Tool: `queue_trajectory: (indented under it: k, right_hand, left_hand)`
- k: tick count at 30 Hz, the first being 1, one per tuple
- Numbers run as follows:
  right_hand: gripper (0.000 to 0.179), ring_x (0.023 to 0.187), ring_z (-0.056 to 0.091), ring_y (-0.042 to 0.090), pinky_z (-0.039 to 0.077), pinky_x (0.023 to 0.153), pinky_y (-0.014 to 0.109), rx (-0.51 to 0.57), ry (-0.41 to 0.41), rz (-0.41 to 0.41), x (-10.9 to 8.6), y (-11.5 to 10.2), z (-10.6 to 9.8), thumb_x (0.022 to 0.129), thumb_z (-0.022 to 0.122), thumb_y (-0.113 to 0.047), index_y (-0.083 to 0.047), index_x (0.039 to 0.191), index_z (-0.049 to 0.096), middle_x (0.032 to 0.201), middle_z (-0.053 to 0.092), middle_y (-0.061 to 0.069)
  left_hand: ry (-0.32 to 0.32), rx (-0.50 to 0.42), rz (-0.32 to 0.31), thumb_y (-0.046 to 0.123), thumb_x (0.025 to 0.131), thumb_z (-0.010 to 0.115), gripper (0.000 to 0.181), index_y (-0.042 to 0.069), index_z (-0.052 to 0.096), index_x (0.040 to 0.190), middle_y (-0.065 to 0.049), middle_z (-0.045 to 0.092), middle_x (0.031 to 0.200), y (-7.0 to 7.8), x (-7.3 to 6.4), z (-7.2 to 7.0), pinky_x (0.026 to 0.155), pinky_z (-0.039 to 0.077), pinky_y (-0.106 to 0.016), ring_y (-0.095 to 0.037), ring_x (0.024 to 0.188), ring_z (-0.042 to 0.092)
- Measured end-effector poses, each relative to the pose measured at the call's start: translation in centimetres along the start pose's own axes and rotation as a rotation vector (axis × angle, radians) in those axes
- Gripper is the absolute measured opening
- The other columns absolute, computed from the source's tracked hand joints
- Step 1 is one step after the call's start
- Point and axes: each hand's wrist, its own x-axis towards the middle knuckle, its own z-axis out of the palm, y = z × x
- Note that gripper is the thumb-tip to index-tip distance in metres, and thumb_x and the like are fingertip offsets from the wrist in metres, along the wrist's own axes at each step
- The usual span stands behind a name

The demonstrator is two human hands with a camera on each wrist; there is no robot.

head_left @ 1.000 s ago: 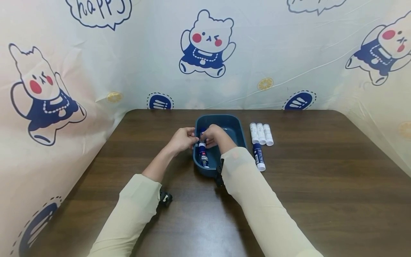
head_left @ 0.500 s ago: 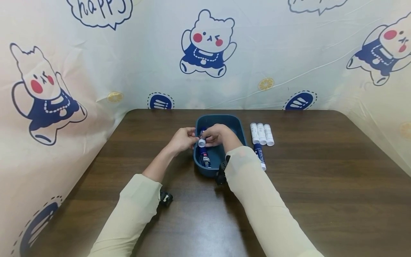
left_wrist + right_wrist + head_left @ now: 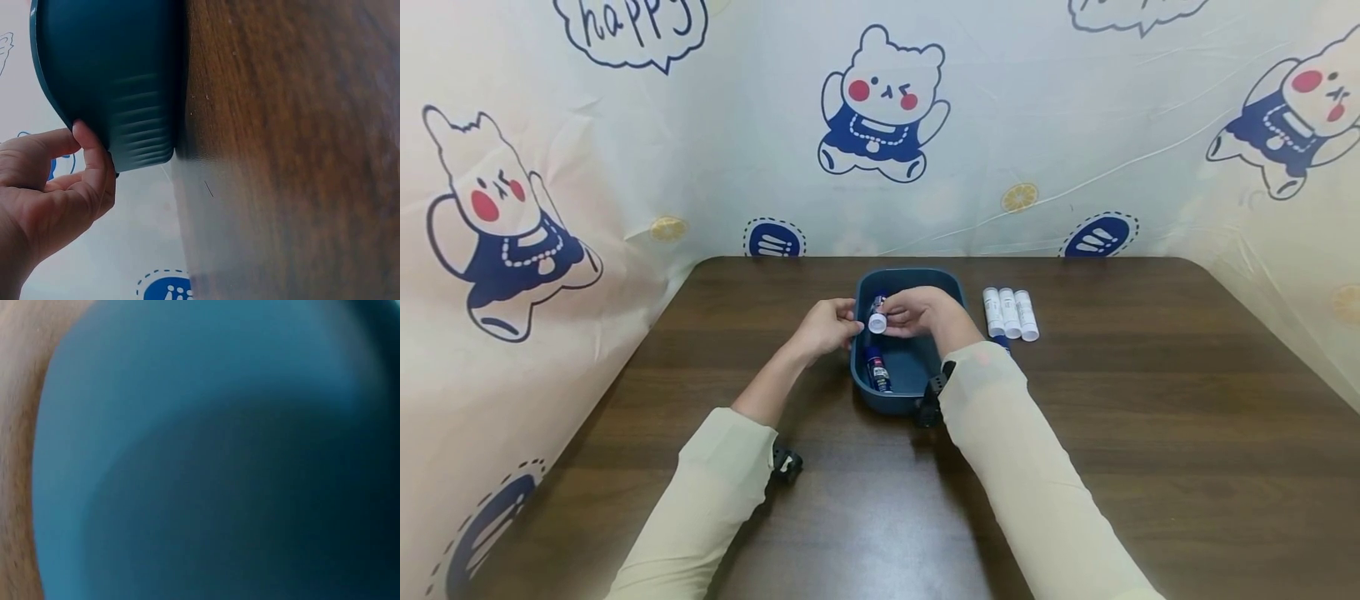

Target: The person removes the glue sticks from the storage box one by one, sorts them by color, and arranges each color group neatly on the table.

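Observation:
A dark blue plastic bin [image 3: 891, 406] stands on the table. My left hand [image 3: 826, 329] pinches its left rim between thumb and fingers, as the left wrist view also shows on the bin wall [image 3: 134, 75]. Over the bin, my right hand [image 3: 928, 315] holds a glue stick [image 3: 877, 322] by its side, the white end facing me. Another blue glue stick [image 3: 877, 372] lies in the bin along the left wall. In the right wrist view the bin [image 3: 156, 375] fills most of the frame, blurred, and no hand shows there.
Several more sticks lie right of the bin: a row of white ones [image 3: 1011, 314] and a blue one [image 3: 1002, 342] mostly hidden by the right sleeve [image 3: 1000, 400]. The brown wooden table [image 3: 1150, 417] meets a printed curtain [image 3: 730, 150] at the back.
My right hand has lifted the glue stick up off the one lying in the bin and drawn slightly right. The left hand stays at the rim.

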Motion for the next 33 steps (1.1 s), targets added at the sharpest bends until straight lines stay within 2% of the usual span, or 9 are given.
queue_trajectory:
  k: [10, 17, 24, 30, 33]
  right_hand:
    - [0.041, 0.087, 0.060, 0.024, 0.051, 0.081, 0.034, -0.057, -0.045, -0.097, -1.5, -1.2, -0.4, 0.085, 0.064, -0.001, 0.002, 0.123, 0.049, 0.109, 0.056, 0.018]
    - [0.044, 0.086, 0.060, 0.023, 0.051, 0.081, 0.034, -0.061, -0.075, -0.114, -2.0, -1.7, -1.0, 0.085, 0.064, -0.002, 0.001, 0.125, 0.048, 0.107, 0.057, 0.016]
    - [0.045, 0.089, 0.058, 0.024, 0.050, 0.083, 0.035, -0.086, -0.078, -0.157, -2.7, -2.0, -2.6, 0.084, 0.065, -0.001, 0.003, 0.125, 0.048, 0.107, 0.056, 0.017]
    - [0.048, 0.092, 0.055, 0.024, 0.048, 0.087, 0.036, -0.196, -0.096, -0.210, -4.5, -2.2, -4.7, 0.086, 0.063, -0.003, 0.004, 0.129, 0.044, 0.112, 0.051, 0.018]
    - [0.053, 0.096, 0.052, 0.025, 0.046, 0.090, 0.037, -0.237, -0.121, -0.223, -5.6, -2.2, -6.1, 0.088, 0.060, -0.003, 0.004, 0.135, 0.037, 0.118, 0.046, 0.019]
  left_hand:
    - [0.008, -0.012, -0.005, 0.008, 0.092, 0.055, 0.053, 0.001, 0.034, 0.141, -0.015, 0.050, 0.103, 0.1, 0.1, -0.1, 0.078, 0.052, -0.038, -0.025, 0.080, 0.056]
    - [0.011, -0.013, -0.013, 0.008, 0.092, 0.055, 0.054, 0.002, 0.034, 0.141, -0.015, 0.051, 0.103, 0.0, 0.1, 0.0, 0.077, 0.052, -0.038, -0.025, 0.080, 0.056]
    - [0.023, -0.001, -0.015, 0.009, 0.093, 0.055, 0.053, 0.003, 0.035, 0.141, -0.014, 0.051, 0.102, 0.0, 0.1, 0.2, 0.073, 0.052, -0.031, -0.024, 0.079, 0.056]
    - [0.015, -0.028, -0.017, 0.008, 0.092, 0.055, 0.053, 0.002, 0.034, 0.141, -0.014, 0.050, 0.100, 0.0, 0.0, 0.1, 0.077, 0.052, -0.038, -0.024, 0.080, 0.055]
    - [0.014, -0.021, -0.015, 0.008, 0.092, 0.055, 0.053, 0.002, 0.034, 0.141, -0.014, 0.050, 0.101, 0.0, 0.0, 0.2, 0.077, 0.051, -0.037, -0.024, 0.079, 0.055]
